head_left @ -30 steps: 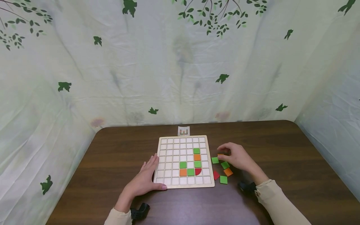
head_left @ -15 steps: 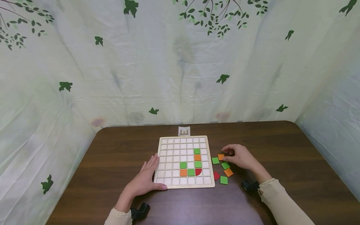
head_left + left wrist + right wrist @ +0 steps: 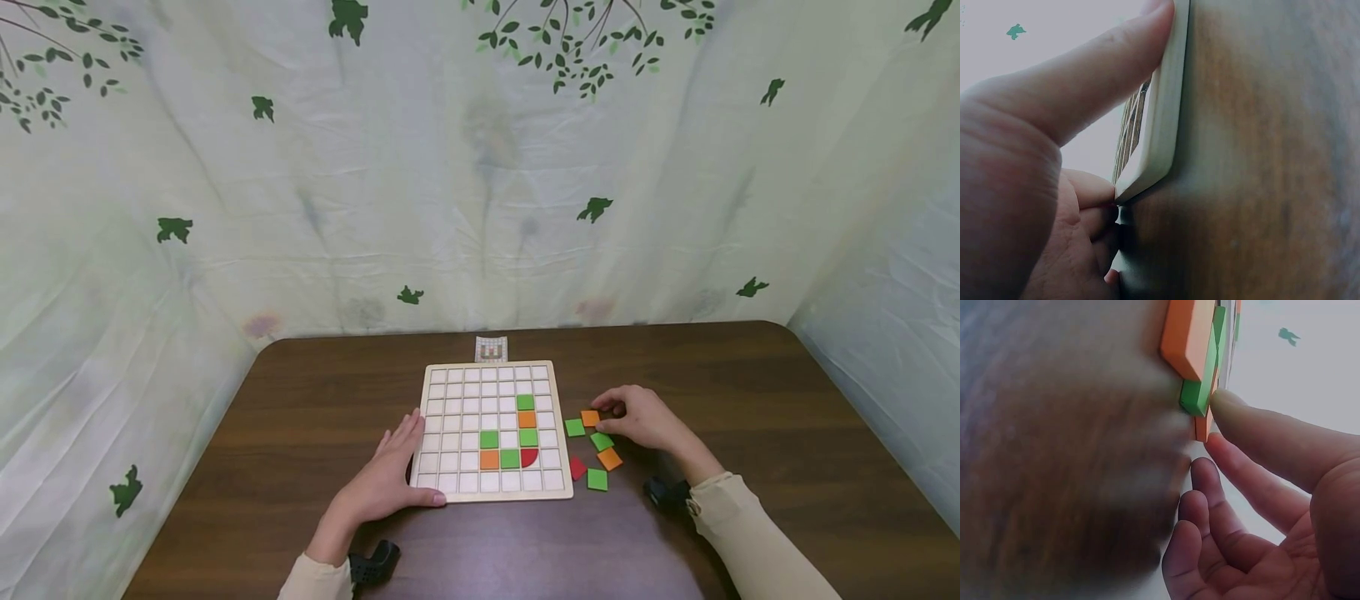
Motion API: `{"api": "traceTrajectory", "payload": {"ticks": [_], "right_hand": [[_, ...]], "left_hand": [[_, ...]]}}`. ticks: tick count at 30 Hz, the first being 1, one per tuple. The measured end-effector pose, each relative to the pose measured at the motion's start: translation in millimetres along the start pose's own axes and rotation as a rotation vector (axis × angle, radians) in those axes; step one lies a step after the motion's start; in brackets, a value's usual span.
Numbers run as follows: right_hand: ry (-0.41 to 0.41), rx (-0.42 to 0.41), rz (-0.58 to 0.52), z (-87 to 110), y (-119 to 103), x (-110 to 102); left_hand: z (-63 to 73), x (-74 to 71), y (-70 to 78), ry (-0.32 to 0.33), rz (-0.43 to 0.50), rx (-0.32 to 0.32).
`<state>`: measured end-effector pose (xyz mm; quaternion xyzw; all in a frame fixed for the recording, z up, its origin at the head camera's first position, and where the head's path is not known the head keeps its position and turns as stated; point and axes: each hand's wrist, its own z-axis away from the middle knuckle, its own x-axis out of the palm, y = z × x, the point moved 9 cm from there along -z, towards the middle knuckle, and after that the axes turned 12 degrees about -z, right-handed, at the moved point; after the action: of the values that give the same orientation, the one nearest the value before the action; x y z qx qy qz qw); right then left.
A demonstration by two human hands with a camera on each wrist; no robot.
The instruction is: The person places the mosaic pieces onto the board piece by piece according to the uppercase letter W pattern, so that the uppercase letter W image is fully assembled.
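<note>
A pale wooden grid board [image 3: 448, 416] lies on the table, with several green and orange square tiles and one red quarter-round piece [image 3: 528, 457] in its cells. My left hand [image 3: 385, 475] is spread around the board's near left corner, fingers along the left side and thumb on the front rim. To the right of the board, my right hand [image 3: 637, 417] is low over loose tiles. Its thumb and index fingertip are apart, right at the right-hand corners of an orange tile [image 3: 589, 418]. In the right wrist view a green tile [image 3: 1194, 400] stands close by the thumb; the other fingers are loosely bent.
Beside the board's right edge lie a red piece [image 3: 577, 468], several green tiles such as the nearest green tile [image 3: 597, 479], and a second orange tile [image 3: 609, 458]. A small printed pattern card [image 3: 491, 348] lies behind the board. A leaf-patterned curtain [image 3: 480, 167] hangs past the table's far edge.
My right hand has drawn back slightly to the right from over the orange tile, which now shows fully, and then stays still. The left hand and board stay put.
</note>
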<state>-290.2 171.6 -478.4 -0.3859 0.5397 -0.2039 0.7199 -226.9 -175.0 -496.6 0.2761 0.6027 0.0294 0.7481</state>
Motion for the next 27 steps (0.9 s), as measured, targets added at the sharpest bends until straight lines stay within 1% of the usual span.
{"api": "traceTrajectory", "payload": {"ticks": [9, 27], "right_hand": [[-0.009, -0.011, 0.015, -3.3, 1.1, 2.0], [0.011, 0.044, 0.040, -6.0, 0.0, 1.9]], "left_hand": [[0.8, -1.1, 1.1, -0.001, 0.002, -0.002], [1.7, -1.6, 1.4, -0.003, 0.006, -0.001]]}}
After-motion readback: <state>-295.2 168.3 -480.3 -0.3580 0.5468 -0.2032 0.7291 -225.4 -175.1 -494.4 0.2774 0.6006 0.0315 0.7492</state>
